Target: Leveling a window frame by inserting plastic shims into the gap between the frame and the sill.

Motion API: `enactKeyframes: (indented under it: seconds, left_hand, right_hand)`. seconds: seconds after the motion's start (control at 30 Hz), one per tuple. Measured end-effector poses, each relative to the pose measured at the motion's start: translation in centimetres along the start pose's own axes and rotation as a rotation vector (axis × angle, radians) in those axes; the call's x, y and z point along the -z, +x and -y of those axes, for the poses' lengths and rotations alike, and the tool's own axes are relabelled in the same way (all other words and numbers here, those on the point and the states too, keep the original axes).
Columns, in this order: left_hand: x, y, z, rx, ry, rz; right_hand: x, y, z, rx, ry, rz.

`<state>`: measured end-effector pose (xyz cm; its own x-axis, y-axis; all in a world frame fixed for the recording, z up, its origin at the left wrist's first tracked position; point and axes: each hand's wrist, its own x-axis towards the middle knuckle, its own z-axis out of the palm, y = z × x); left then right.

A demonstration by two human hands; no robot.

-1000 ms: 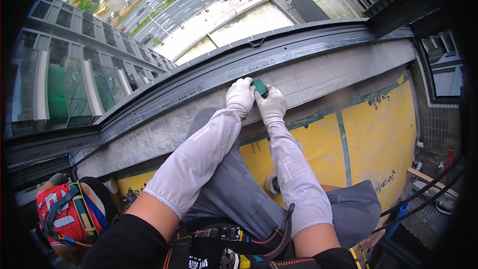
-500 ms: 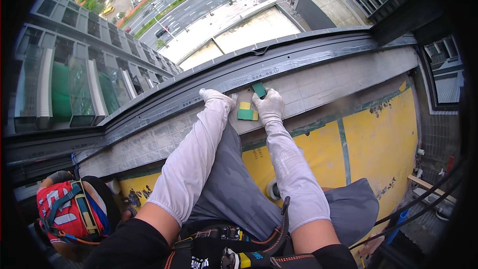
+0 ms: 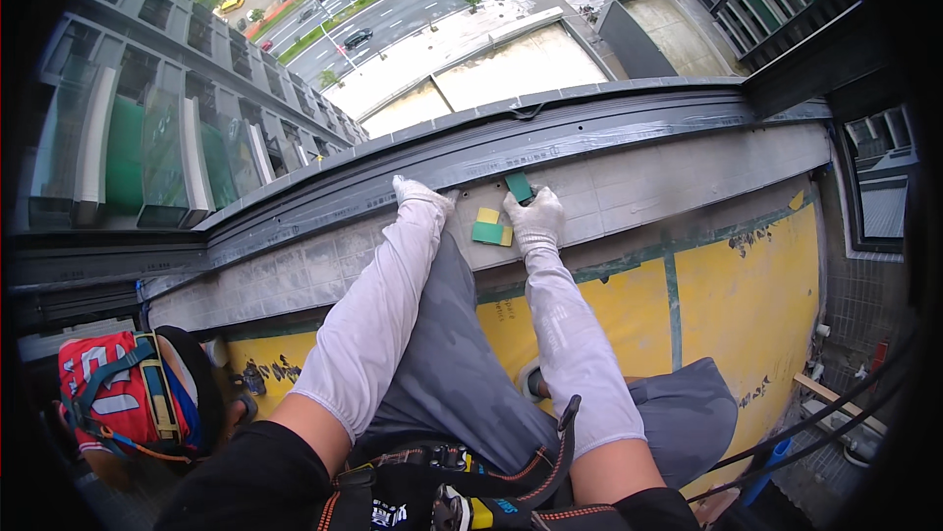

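My right hand (image 3: 535, 219), in a white glove, grips a small dark green pad (image 3: 518, 186) and presses it against the grey metal frame (image 3: 629, 123) above a band of grey tiles (image 3: 295, 271). Just left of that hand a yellow and green sponge (image 3: 490, 228) rests on the tiles, apart from both hands. My left hand (image 3: 420, 193), also gloved, lies flat on the tiles at the frame's lower edge and holds nothing. Both forearms wear white sleeves. My grey-trousered knee (image 3: 442, 354) rises between them.
Below the tiles is a yellow wall (image 3: 756, 285) with dark green seams. A person in a red helmet (image 3: 113, 393) is at the lower left. A black harness (image 3: 442, 492) with straps crosses my lap. Streets and roofs lie far below.
My left hand has come off the green pad and moved left onto the tiles. The yellow and green sponge now shows between the hands. My right hand stays on the pad.
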<state>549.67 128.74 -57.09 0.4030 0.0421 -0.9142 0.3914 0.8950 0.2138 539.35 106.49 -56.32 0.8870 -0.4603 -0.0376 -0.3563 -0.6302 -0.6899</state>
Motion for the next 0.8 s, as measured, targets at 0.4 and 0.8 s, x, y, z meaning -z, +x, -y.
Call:
enactKeyframes:
  seconds: [0.4,0.8]
  left_hand:
    - [0.3,-0.8,3.5,-0.170,-0.168,0.208]
    - [0.1,-1.9,3.6,-0.145,-0.111,0.146]
  right_hand:
    - [0.8,0.0,-2.3,-0.063,-0.049,-0.078]
    - [0.1,1.1,-0.8,-0.155,-0.054,0.012]
